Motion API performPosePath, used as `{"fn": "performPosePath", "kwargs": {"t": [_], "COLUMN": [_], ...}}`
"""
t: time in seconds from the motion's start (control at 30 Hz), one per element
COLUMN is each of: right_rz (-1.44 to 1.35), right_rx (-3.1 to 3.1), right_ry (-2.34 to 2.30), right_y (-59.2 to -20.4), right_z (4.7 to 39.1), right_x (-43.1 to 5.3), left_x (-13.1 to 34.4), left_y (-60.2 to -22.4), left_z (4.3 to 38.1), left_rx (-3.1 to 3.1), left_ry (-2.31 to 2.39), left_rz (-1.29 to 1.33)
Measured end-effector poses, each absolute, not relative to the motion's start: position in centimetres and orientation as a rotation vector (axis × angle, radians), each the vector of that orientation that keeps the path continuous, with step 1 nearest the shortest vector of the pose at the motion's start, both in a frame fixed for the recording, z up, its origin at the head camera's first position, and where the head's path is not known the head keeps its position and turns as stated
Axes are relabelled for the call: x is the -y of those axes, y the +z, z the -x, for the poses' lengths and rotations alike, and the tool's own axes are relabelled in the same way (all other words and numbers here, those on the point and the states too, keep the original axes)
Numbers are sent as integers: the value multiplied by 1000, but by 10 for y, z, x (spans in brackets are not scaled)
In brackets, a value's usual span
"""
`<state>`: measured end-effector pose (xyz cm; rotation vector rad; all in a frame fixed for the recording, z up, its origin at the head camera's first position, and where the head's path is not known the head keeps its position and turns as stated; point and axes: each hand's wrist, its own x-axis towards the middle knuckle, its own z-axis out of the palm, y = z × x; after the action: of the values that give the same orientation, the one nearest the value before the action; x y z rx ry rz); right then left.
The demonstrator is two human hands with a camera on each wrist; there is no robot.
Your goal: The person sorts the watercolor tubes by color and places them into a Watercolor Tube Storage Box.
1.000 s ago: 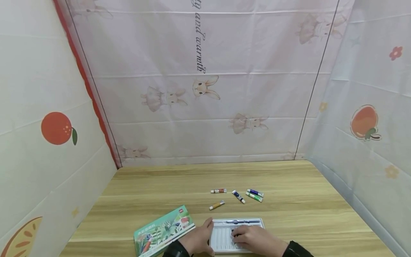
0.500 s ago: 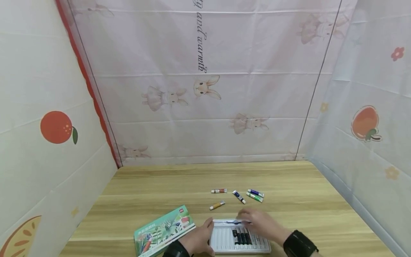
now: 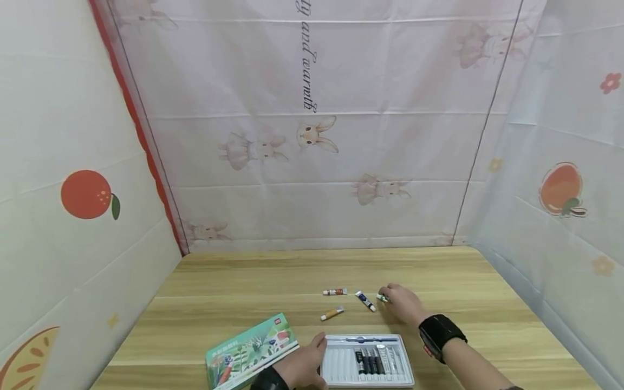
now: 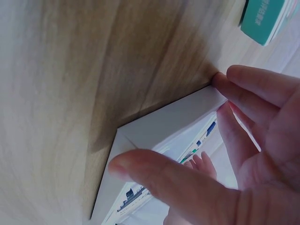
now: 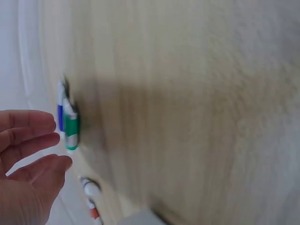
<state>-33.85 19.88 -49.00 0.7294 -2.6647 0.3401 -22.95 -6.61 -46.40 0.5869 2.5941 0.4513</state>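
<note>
My left hand (image 3: 304, 364) holds the left end of a white plastic tray (image 3: 340, 364). In the left wrist view its thumb lies on one corner and its fingers touch the other. Several paint tubes (image 3: 371, 363) with dark or white caps lie in the tray's right part, below a thin paintbrush (image 3: 362, 340). Over the table, my right hand (image 3: 404, 304) is at a green paint tube (image 5: 71, 129), thumb and fingers apart around its near end. A purple-blue tube (image 5: 60, 112) lies against the green one; in the head view the hand hides it.
To the left of the tray lies a green illustrated box (image 3: 251, 349), close to my left wrist. Behind the tray are a red-brown tube (image 3: 335, 292), a dark blue tube (image 3: 365, 301) and an ochre tube (image 3: 332, 313). Printed cloth walls enclose the wooden table (image 3: 234, 281).
My right hand has left the tray and moved back and right to the green tube, uncovering the tubes inside the tray. The left hand stays at the tray's left end.
</note>
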Motion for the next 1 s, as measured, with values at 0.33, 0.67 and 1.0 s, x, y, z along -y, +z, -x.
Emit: {"fn": "performPosePath", "kwargs": {"t": [0.33, 0.67, 1.0], "right_rz": [-669, -761, -1012], "right_rx": [2710, 2693, 2610], "right_ry": [259, 243, 317], "right_y": [-497, -499, -479], "right_z": [338, 333, 305], "right_x": [-197, -200, -181], "left_x": [65, 66, 66], "left_y": [-467, -468, -468], "left_z": [230, 232, 232], "left_rx": [-2569, -2569, -2576], "left_ry": [490, 498, 475], "left_rz": [-574, -547, -557]}}
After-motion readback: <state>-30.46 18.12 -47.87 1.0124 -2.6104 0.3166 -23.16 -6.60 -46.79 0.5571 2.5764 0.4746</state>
